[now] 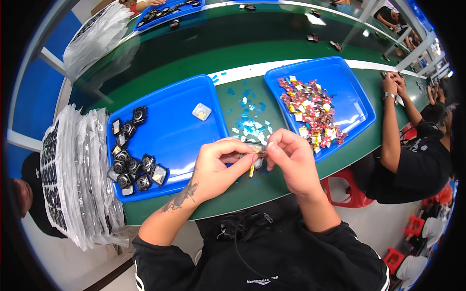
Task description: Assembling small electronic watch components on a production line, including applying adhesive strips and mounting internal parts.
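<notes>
Both hands worked close together over the table, a smooth, glossy green sheet. Left hand had thumb and index pinched on a small dark reddish part; right hand gripped the same part from the other side, fingers curled. Part sat just above a square grey case, partly hidden by the fingers. A thin yellow strip hung below the left fingertips. Left tray: shiny blue plastic, rounded corners, chunky black units with round lens-like faces along its left side, one pale square case lying apart. Right tray: same blue plastic, loose heap of pinkish translucent pieces with white and yellow bits. Between trays: thin, flat blue and whitish scraps. Far left: stack in crinkled clear film.
</notes>
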`<state>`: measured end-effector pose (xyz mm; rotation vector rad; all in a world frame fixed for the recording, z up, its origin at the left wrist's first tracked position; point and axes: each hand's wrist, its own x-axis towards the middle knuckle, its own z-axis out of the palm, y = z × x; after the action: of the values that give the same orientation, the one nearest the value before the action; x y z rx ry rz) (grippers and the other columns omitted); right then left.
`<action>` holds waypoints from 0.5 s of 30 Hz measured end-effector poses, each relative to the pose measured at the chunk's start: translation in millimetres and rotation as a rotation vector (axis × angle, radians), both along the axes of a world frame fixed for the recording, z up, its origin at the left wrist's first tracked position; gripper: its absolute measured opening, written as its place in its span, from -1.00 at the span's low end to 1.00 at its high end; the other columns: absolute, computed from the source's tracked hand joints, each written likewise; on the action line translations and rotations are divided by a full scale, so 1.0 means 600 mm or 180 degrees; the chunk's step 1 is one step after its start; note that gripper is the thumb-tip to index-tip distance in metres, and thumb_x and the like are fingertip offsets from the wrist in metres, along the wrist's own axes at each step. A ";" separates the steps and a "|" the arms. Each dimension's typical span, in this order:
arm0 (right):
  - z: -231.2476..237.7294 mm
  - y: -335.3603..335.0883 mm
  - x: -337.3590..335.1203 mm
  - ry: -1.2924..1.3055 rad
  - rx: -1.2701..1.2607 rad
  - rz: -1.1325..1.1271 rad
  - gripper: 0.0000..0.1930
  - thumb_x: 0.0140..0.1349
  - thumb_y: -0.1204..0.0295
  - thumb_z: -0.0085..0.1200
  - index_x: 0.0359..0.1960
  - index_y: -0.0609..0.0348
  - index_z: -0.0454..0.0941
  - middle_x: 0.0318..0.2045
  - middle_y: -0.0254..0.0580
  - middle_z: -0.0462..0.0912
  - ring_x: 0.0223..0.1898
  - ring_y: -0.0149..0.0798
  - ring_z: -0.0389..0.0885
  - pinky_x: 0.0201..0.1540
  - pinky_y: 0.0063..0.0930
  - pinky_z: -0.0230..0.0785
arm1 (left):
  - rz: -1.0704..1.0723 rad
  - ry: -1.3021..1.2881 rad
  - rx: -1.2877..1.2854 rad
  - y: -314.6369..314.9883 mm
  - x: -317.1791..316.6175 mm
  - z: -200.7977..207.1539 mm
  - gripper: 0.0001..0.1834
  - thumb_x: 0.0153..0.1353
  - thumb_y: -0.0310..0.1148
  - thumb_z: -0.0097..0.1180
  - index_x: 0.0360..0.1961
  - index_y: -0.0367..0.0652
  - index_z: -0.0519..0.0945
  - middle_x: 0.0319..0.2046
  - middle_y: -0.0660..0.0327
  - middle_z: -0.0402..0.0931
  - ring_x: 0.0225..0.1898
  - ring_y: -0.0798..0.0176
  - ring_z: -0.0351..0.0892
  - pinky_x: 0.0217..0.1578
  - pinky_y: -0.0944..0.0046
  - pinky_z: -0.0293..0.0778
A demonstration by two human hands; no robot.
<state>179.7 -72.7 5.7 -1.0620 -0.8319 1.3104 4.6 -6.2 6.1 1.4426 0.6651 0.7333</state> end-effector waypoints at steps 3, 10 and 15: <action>-0.007 -0.001 -0.002 0.0190 0.0026 -0.0073 -0.87 0.36 0.41 0.03 -0.34 0.19 0.46 -0.47 -0.40 0.53 -0.49 -0.59 0.45 -0.42 -0.71 0.34 | 0.0009 -0.0139 -0.0454 0.002 0.002 -0.002 -0.87 0.21 -0.53 0.18 -0.26 -0.40 0.63 -0.27 0.18 0.61 -0.25 0.43 0.60 -0.23 0.44 0.55; 0.004 -0.004 0.001 0.0188 0.0174 -0.0353 -0.80 0.30 0.54 0.06 -0.07 0.28 0.44 -0.30 -0.26 0.57 -0.34 -0.52 0.55 -0.31 -0.64 0.52 | -0.0051 -0.0290 -0.0671 0.005 0.003 -0.006 -0.88 0.21 -0.51 0.19 -0.27 -0.37 0.64 -0.31 0.19 0.64 -0.30 0.48 0.59 -0.28 0.47 0.51; 0.008 -0.003 -0.012 -0.0351 0.0485 -0.0387 -0.72 0.20 0.67 0.13 -0.06 0.32 0.43 -0.29 -0.25 0.57 -0.31 -0.52 0.56 -0.29 -0.66 0.50 | 0.0002 -0.0191 -0.0510 0.000 0.002 -0.005 -0.90 0.21 -0.57 0.16 -0.28 -0.40 0.63 -0.29 0.18 0.59 -0.28 0.45 0.59 -0.26 0.47 0.53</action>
<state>172.7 -74.4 10.3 -1.0537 -0.9202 1.0771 5.9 -6.0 3.3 1.2696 0.6629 0.7051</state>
